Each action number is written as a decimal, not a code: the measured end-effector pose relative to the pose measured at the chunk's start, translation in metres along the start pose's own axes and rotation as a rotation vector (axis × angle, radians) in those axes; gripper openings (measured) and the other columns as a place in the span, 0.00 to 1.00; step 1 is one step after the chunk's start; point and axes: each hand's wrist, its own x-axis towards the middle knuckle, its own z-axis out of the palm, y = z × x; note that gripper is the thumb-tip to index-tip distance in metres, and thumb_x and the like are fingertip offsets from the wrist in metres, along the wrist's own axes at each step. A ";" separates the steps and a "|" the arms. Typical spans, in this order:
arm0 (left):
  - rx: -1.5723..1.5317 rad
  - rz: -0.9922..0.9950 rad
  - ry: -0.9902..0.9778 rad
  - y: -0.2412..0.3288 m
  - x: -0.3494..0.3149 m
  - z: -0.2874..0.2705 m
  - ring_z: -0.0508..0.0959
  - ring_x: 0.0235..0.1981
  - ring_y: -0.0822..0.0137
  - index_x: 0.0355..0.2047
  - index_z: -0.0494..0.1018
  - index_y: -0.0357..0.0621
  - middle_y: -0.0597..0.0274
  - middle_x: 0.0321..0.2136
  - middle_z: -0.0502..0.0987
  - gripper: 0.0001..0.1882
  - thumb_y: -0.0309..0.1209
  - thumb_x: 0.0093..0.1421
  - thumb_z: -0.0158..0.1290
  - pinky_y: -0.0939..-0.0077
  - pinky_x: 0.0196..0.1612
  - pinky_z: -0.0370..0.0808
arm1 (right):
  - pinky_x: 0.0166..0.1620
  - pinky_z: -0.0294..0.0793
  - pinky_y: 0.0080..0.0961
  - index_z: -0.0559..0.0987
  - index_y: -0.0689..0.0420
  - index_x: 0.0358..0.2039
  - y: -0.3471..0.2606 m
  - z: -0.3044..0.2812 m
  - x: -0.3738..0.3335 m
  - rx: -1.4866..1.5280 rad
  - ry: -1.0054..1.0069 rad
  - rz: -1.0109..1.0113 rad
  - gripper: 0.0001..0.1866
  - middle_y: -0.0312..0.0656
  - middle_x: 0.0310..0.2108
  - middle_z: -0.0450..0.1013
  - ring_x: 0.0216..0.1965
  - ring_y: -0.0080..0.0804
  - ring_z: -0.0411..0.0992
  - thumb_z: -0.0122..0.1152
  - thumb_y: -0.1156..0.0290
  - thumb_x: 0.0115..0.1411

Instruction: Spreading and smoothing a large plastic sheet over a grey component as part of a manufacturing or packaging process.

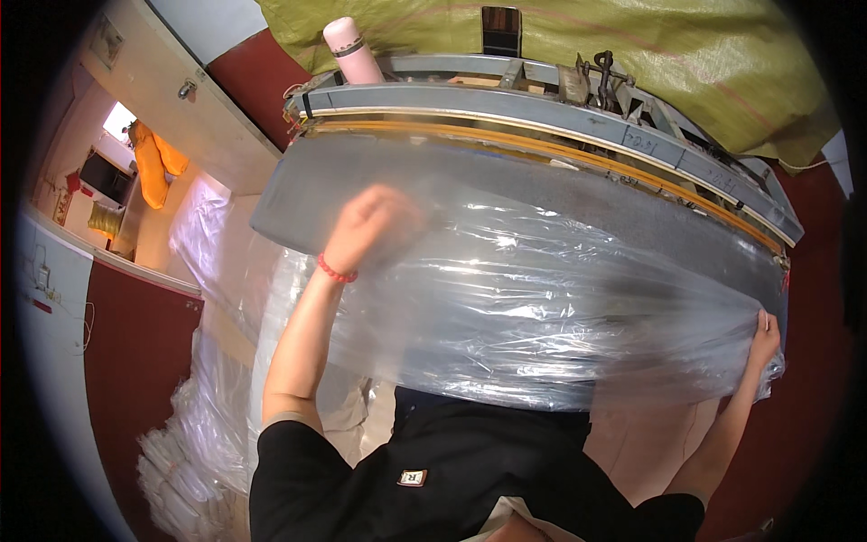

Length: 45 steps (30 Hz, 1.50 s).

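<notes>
A large sheet of clear plastic film spreads in wrinkles over a grey work surface. At the right end my right hand pinches the film's edge, and folds run toward that grip. My left hand, with a red bead bracelet on its wrist, is over the left part of the surface. Motion smears its fingers, so I cannot tell whether they touch or hold the film.
Behind the surface runs a long metal bar frame with yellow strips and a clamp. A pink bottle stands there. More clear plastic lies piled at left, below an open door. Green woven sheeting hangs behind.
</notes>
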 end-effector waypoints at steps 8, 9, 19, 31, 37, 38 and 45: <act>1.037 0.349 -0.473 -0.035 0.004 -0.005 0.50 0.59 0.56 0.55 0.57 0.50 0.60 0.56 0.56 0.26 0.42 0.56 0.45 0.55 0.57 0.48 | 0.33 0.65 0.24 0.73 0.60 0.29 0.008 0.004 0.003 0.030 0.000 -0.012 0.16 0.46 0.24 0.70 0.25 0.29 0.65 0.52 0.58 0.55; 1.035 0.350 -0.476 -0.038 0.007 -0.013 0.50 0.59 0.56 0.55 0.57 0.50 0.60 0.56 0.56 0.26 0.42 0.56 0.45 0.55 0.57 0.48 | 0.33 0.65 0.24 0.73 0.60 0.29 0.008 0.003 0.003 0.012 -0.008 -0.008 0.15 0.46 0.23 0.70 0.25 0.29 0.65 0.51 0.59 0.55; 1.261 0.280 0.301 -0.044 0.026 -0.079 0.52 0.58 0.53 0.54 0.56 0.40 0.51 0.55 0.57 0.31 0.34 0.51 0.52 0.65 0.57 0.52 | 0.33 0.65 0.24 0.73 0.61 0.29 0.005 0.002 0.002 0.022 -0.006 0.006 0.16 0.46 0.23 0.69 0.25 0.27 0.64 0.51 0.59 0.55; 0.263 -0.134 -0.292 0.005 -0.017 0.000 0.75 0.34 0.62 0.40 0.70 0.36 0.56 0.32 0.75 0.13 0.28 0.55 0.49 0.74 0.38 0.70 | 0.33 0.65 0.24 0.73 0.59 0.30 0.007 0.001 0.001 -0.017 -0.004 0.011 0.16 0.46 0.24 0.70 0.24 0.30 0.64 0.50 0.57 0.56; 1.256 0.331 -0.144 -0.049 0.009 -0.055 0.63 0.52 0.54 0.48 0.64 0.40 0.50 0.49 0.65 0.23 0.40 0.55 0.48 0.68 0.53 0.59 | 0.33 0.65 0.25 0.73 0.59 0.31 0.017 0.004 0.004 -0.001 -0.013 0.031 0.16 0.47 0.24 0.69 0.24 0.32 0.64 0.50 0.57 0.56; 1.308 0.200 -0.062 -0.054 0.008 -0.071 0.62 0.52 0.54 0.48 0.64 0.40 0.49 0.49 0.64 0.25 0.40 0.53 0.49 0.68 0.53 0.59 | 0.33 0.65 0.25 0.73 0.59 0.31 0.015 0.004 0.003 -0.002 0.002 0.009 0.16 0.47 0.23 0.69 0.24 0.32 0.64 0.50 0.57 0.56; 0.808 0.216 0.378 -0.016 0.006 -0.083 0.66 0.50 0.58 0.45 0.66 0.37 0.52 0.47 0.67 0.19 0.31 0.53 0.48 0.72 0.51 0.61 | 0.33 0.65 0.24 0.72 0.61 0.30 0.014 0.003 0.001 0.026 0.000 0.005 0.17 0.46 0.23 0.68 0.25 0.30 0.63 0.50 0.58 0.56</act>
